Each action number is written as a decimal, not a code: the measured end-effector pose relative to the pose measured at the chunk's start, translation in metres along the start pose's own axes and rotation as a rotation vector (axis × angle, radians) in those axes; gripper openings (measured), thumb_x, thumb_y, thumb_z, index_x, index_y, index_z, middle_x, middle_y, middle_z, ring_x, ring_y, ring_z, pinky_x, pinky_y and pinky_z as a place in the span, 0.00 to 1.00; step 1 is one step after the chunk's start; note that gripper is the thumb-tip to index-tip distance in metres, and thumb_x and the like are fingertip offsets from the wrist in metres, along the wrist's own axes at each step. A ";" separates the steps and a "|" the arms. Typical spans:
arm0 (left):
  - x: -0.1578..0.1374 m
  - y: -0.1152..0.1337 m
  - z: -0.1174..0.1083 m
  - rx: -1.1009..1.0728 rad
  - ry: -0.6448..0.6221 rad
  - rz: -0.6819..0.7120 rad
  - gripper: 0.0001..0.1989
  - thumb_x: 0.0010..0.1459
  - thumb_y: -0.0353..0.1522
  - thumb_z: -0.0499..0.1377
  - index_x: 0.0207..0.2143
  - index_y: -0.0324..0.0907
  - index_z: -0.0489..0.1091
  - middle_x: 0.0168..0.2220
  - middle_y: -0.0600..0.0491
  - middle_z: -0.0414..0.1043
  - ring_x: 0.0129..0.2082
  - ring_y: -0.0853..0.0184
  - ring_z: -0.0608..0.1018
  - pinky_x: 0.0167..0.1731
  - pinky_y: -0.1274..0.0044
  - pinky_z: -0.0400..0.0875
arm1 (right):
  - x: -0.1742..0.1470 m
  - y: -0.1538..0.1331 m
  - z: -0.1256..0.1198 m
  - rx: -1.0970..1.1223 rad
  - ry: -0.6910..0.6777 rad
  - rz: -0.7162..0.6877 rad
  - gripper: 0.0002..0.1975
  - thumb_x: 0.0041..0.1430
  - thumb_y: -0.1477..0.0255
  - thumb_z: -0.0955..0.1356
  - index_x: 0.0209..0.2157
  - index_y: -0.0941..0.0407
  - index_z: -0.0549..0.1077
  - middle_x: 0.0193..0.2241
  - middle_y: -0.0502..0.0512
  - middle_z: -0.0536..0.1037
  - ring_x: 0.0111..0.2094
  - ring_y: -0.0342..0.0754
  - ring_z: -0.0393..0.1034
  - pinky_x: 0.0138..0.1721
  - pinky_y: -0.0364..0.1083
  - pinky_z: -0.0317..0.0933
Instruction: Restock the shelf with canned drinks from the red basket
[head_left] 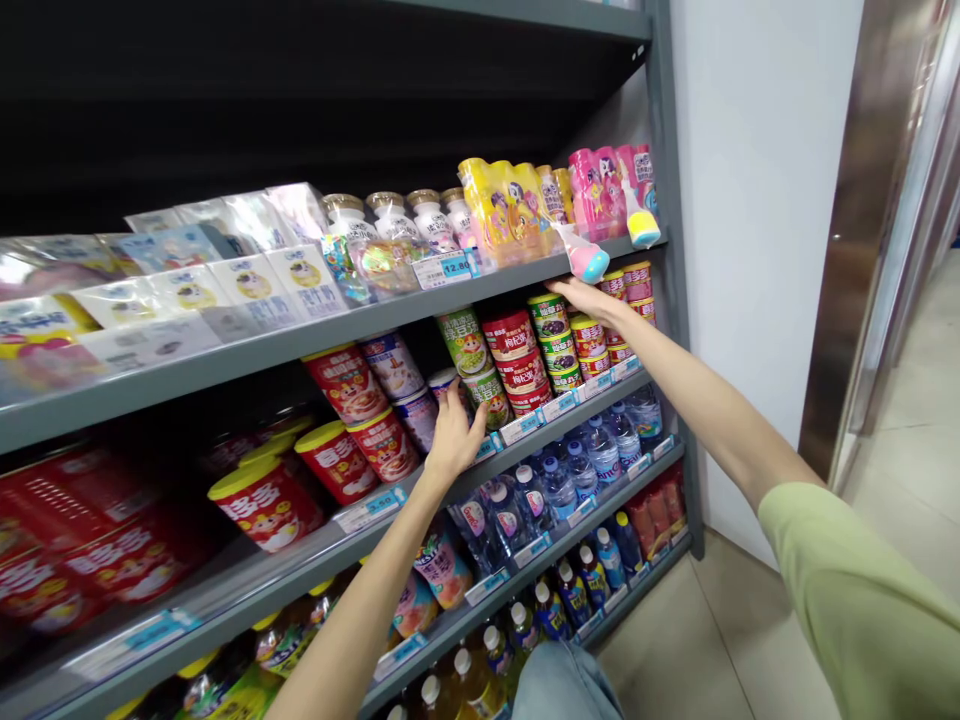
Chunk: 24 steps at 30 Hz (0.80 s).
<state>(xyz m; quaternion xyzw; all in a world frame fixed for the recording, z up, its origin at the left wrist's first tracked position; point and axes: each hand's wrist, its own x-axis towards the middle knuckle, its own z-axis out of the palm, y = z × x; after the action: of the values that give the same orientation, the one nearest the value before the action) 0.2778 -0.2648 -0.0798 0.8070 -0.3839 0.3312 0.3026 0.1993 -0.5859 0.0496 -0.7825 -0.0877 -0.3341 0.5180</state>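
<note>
My left hand (pixel 454 432) is at the middle shelf, its fingers and thumb apart against a blue-and-white can (pixel 442 380). Close to its thumb stand two stacked green cans (pixel 466 342). My right hand (pixel 586 298) reaches in under the upper shelf, fingers stretched out above a stack of green-and-dark cans (pixel 553 318); its fingertips are partly hidden. Between the hands are stacked red cans (pixel 511 337). Yellow-lidded cans (pixel 589 337) stand below my right wrist.
Left along this shelf, red tubs with yellow lids (pixel 264 503) lean and stack. The upper shelf edge (pixel 330 330) runs just above the cans, with two hanging toy-like items (pixel 586 262) near my right hand. Water bottles (pixel 559 488) fill the shelf beneath; a white wall (pixel 750 250) is right.
</note>
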 end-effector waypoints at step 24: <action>-0.009 0.022 -0.012 0.113 0.001 0.159 0.14 0.67 0.33 0.52 0.53 0.41 0.64 0.49 0.42 0.67 0.52 0.53 0.75 0.56 0.59 0.73 | 0.011 0.006 0.006 -0.133 0.031 -0.117 0.40 0.51 0.55 0.79 0.60 0.60 0.70 0.58 0.64 0.77 0.64 0.58 0.66 0.71 0.59 0.52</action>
<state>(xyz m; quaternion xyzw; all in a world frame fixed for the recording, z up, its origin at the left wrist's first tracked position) 0.2513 -0.2637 -0.0742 0.7897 -0.4274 0.3757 0.2293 0.2127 -0.5854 0.0506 -0.8034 -0.1030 -0.3809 0.4460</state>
